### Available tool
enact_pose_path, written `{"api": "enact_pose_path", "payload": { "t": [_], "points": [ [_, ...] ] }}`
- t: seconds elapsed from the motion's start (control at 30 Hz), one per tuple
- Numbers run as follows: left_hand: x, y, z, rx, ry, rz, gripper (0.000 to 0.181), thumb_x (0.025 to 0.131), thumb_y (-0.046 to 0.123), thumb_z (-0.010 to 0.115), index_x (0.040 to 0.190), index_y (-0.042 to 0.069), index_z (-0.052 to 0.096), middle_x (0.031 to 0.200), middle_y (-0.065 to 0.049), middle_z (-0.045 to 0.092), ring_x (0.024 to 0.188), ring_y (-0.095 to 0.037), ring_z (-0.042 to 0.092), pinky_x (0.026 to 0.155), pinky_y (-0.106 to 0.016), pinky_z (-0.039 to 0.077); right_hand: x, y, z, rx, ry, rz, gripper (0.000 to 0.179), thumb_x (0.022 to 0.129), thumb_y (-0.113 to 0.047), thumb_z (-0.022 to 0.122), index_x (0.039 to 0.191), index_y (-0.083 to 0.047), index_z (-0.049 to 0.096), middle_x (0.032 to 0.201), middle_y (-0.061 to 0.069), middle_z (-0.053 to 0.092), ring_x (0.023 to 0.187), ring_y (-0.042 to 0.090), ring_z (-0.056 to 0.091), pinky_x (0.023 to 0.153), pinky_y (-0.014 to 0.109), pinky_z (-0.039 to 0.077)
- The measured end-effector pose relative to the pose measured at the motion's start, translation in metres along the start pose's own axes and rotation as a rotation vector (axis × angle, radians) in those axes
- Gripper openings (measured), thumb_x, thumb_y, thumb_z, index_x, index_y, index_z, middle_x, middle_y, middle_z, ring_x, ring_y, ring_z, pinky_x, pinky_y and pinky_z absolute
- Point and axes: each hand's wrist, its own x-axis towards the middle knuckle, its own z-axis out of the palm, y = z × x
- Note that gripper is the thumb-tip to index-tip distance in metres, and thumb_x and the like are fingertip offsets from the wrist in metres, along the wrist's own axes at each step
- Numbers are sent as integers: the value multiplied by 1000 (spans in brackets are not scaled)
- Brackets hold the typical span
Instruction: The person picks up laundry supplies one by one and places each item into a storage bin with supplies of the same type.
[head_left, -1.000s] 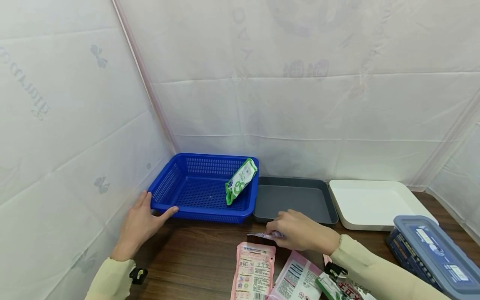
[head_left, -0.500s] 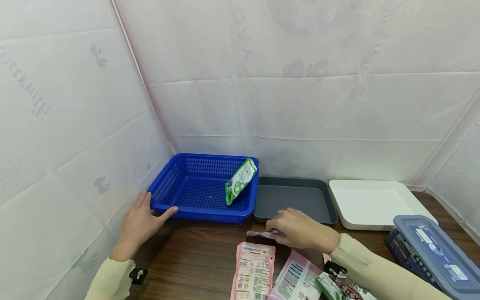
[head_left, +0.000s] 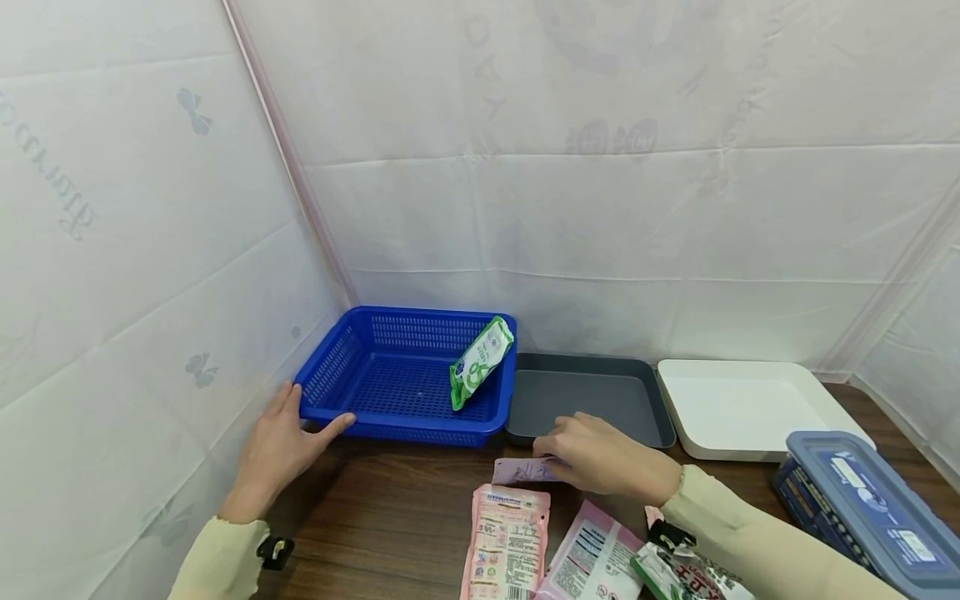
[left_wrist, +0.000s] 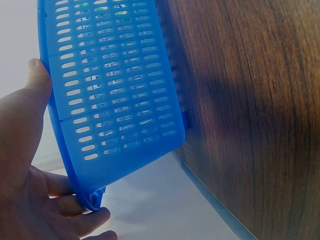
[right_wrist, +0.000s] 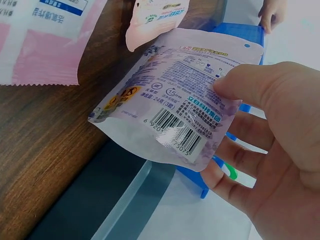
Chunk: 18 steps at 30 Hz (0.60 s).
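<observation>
My left hand (head_left: 273, 457) holds the front left corner of a blue plastic basket (head_left: 423, 432). Its thumb lies along the front rim and its fingers reach round the left side; the left wrist view shows them at the rim (left_wrist: 75, 172). A green and white packet (head_left: 480, 367) leans inside the basket's right wall. With thumb and fingers, my right hand (head_left: 600, 457) pinches a light purple pouch (right_wrist: 175, 95) printed with small text and a barcode. The pouch hangs over the table in front of the grey tray (head_left: 588, 400).
A pink pouch (head_left: 510, 537) and a pink and white packet (head_left: 596, 554) lie at the front. Beside them is a green and red packet (head_left: 690, 575), partly under the right sleeve. A white tray (head_left: 753, 408) and a blue-lidded box (head_left: 870, 508) stand to the right.
The purple pouch tilts in my right hand, so more of its printed face shows in the head view. My left hand stays at the basket corner.
</observation>
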Motion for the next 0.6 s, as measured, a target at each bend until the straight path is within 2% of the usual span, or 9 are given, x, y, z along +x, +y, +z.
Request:
{"api": "enact_pose_path", "payload": {
  "t": [0.37, 0.6],
  "points": [
    [0, 0, 1, 5, 2, -6, 116, 85, 70, 70, 149, -20, 34, 152, -44, 33, 133, -63, 38, 103, -72, 36, 2, 0, -5, -18, 18, 0, 9, 93, -10, 73, 93, -19, 73, 77, -12, 64, 66, 4, 46, 61, 26, 43],
    [0, 1, 0, 6, -10, -15, 116, 85, 72, 68, 149, -19, 34, 153, -43, 32, 133, -63, 39, 103, -71, 37, 1, -2, -9, -16, 0, 20, 8, 94, -12, 72, 95, -20, 74, 78, -12, 64, 68, 4, 46, 62, 26, 43]
  ]
}}
